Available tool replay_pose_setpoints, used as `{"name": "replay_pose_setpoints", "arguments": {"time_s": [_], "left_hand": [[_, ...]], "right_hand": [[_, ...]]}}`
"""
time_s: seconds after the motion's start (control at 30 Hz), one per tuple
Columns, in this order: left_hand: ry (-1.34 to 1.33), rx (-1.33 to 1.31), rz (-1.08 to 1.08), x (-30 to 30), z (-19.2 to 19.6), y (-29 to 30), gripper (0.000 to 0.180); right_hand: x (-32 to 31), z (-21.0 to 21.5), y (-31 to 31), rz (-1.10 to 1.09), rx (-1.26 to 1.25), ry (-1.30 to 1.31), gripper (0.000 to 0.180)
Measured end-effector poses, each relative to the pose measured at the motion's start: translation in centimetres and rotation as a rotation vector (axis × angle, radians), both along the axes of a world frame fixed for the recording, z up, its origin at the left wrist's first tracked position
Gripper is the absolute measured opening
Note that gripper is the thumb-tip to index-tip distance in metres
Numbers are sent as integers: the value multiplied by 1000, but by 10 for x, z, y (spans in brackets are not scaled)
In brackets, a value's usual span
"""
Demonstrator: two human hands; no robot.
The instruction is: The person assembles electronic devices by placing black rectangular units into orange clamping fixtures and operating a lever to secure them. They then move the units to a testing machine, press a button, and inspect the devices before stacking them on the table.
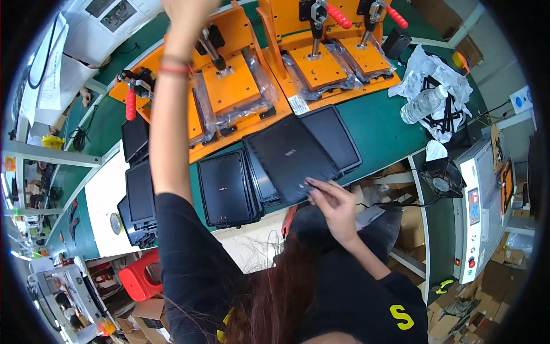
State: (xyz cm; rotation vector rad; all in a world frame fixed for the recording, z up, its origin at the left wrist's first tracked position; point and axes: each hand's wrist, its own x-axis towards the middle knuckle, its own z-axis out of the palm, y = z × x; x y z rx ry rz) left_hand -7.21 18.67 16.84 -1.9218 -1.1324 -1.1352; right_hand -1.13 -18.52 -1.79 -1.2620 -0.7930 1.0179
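Note:
My left arm stretches up over the orange presses, and my left hand (190,12) is at the upper edge above a toggle clamp (211,49). Its fingers are cut off or hidden, so I cannot see whether they hold the clamp's handle. Thumb and fingers of my right hand (337,207) are closed at the near corner of a thin black rectangular panel (289,152). That panel lies tilted across other black panels (332,137). To its left is a stack of black tray-like housings (228,186). Below the left clamp, an orange plate (229,86) presses on clear plastic film.
Two more clamps with red handles (338,16) stand on the orange fixture (321,69) at right. A clear bottle (423,105) and crumpled white wrapping (429,66) lie on the green bench (381,126). More black housings (139,195) are at left; a fan (442,180) sits right.

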Motion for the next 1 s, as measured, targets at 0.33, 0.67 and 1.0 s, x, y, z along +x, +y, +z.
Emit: {"name": "replay_pose_setpoints", "arguments": {"time_s": [0.33,0.67,1.0], "left_hand": [[-405,-382,-729,-83,-13,-1,56],[372,-558,-174,-147,-168,-156,17],[243,-714,35,-130,-203,-124,43]], "right_hand": [[-33,-31,103,35,93,21,22],[3,6,27,-35,56,2,22],[19,14,-4,-136,108,-54,22]]}}
